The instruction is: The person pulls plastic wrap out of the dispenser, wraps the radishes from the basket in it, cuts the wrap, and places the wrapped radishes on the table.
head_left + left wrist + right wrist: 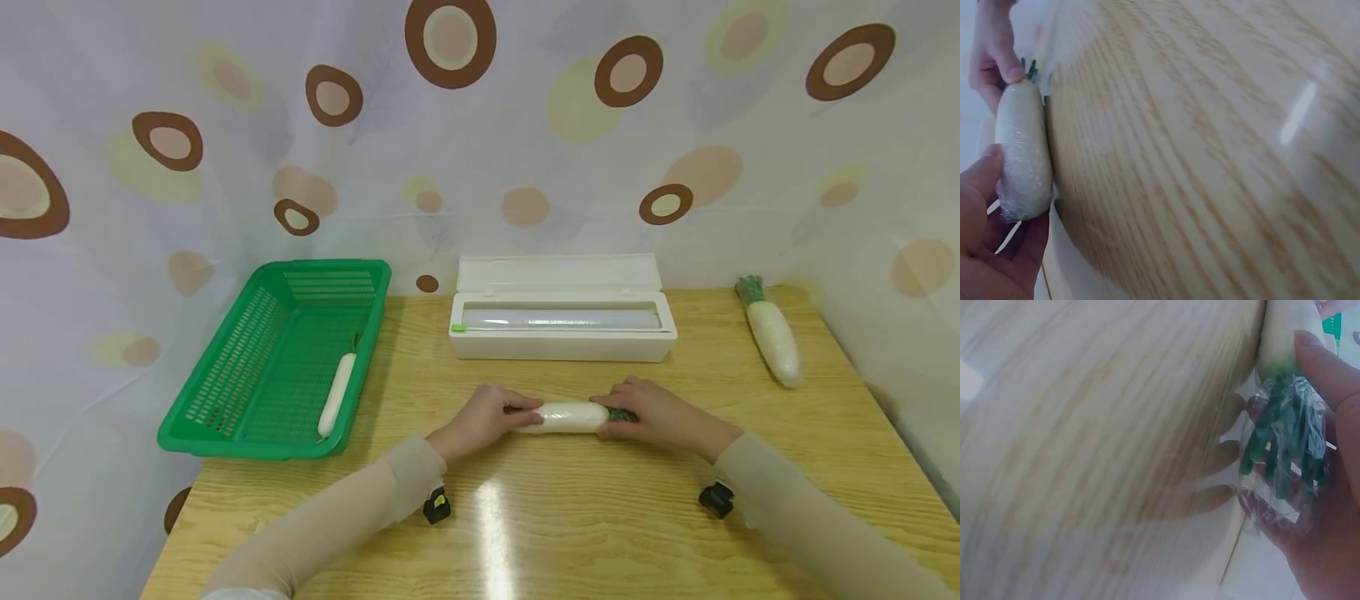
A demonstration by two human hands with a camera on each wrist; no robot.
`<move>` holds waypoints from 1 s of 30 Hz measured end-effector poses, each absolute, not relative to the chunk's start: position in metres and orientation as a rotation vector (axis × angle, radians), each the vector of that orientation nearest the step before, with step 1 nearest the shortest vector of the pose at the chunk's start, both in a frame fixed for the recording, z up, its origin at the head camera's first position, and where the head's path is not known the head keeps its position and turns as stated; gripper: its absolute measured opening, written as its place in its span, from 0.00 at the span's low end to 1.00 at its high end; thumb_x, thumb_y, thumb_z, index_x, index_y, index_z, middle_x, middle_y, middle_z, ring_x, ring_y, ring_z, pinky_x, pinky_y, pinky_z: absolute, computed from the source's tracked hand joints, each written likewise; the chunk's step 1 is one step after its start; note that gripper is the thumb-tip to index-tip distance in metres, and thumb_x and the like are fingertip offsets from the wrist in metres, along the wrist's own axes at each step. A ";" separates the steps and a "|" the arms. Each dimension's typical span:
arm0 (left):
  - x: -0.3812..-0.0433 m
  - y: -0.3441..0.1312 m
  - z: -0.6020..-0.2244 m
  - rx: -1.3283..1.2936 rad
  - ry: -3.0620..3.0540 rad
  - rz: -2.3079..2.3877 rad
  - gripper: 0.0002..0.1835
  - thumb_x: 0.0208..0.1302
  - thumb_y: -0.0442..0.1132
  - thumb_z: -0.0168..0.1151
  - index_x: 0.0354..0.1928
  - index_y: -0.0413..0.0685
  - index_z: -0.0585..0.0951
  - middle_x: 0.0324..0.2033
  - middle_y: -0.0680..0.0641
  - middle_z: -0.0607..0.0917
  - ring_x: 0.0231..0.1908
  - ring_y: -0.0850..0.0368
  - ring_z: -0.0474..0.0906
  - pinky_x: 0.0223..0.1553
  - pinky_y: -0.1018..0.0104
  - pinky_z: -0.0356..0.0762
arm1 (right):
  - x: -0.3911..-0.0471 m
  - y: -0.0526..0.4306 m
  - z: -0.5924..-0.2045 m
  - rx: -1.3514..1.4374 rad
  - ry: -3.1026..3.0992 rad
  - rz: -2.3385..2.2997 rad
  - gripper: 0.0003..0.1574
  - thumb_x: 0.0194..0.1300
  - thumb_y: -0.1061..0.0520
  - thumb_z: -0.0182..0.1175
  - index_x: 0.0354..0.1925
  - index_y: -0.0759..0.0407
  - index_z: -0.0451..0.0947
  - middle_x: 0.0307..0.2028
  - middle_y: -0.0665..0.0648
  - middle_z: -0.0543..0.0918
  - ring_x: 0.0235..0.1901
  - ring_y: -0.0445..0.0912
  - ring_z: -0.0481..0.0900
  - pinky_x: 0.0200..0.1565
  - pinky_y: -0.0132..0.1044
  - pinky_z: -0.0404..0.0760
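Note:
A white radish wrapped in clear film lies sideways between my hands, close over the wooden table. My left hand grips its bare end, thumb on the near side and fingers around the other in the left wrist view. At the leafy end, my right hand holds the radish with the thumb pressed near the crown. Crinkled film covers the green leaf stubs in the right wrist view. Behind the radish stands a white film dispenser box with its lid raised and a roll of cling film inside.
At the left sits a green plastic basket holding one slim white radish. Another radish with green tops lies at the far right. A patterned curtain hangs behind the table.

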State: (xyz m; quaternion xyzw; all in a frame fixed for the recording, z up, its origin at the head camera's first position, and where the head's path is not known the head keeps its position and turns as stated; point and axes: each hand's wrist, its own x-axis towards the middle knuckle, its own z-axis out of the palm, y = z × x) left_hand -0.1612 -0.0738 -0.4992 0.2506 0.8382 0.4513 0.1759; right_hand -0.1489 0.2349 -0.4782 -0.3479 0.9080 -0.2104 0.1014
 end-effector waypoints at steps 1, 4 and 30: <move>-0.161 -0.075 -0.500 0.719 2.375 1.270 0.19 0.69 0.46 0.71 0.58 0.47 0.87 0.57 0.48 0.87 0.59 0.56 0.83 0.52 0.73 0.81 | -0.149 0.235 -0.480 -1.028 2.688 -0.624 0.35 0.72 0.40 0.65 0.64 0.64 0.81 0.48 0.52 0.86 0.45 0.46 0.77 0.46 0.47 0.78; -0.162 -0.080 -0.501 0.784 2.396 1.205 0.24 0.67 0.45 0.72 0.63 0.47 0.84 0.60 0.47 0.85 0.61 0.56 0.81 0.57 0.70 0.79 | -0.151 0.236 -0.484 -1.020 2.706 -0.650 0.33 0.72 0.39 0.65 0.63 0.61 0.82 0.48 0.50 0.86 0.46 0.45 0.79 0.47 0.47 0.79; -0.163 -0.081 -0.498 0.883 2.444 1.079 0.29 0.68 0.45 0.72 0.69 0.46 0.79 0.64 0.46 0.82 0.65 0.53 0.77 0.65 0.65 0.74 | -0.131 0.298 -0.493 -0.902 2.931 -0.825 0.08 0.69 0.61 0.68 0.43 0.47 0.88 0.39 0.44 0.89 0.40 0.36 0.84 0.42 0.42 0.85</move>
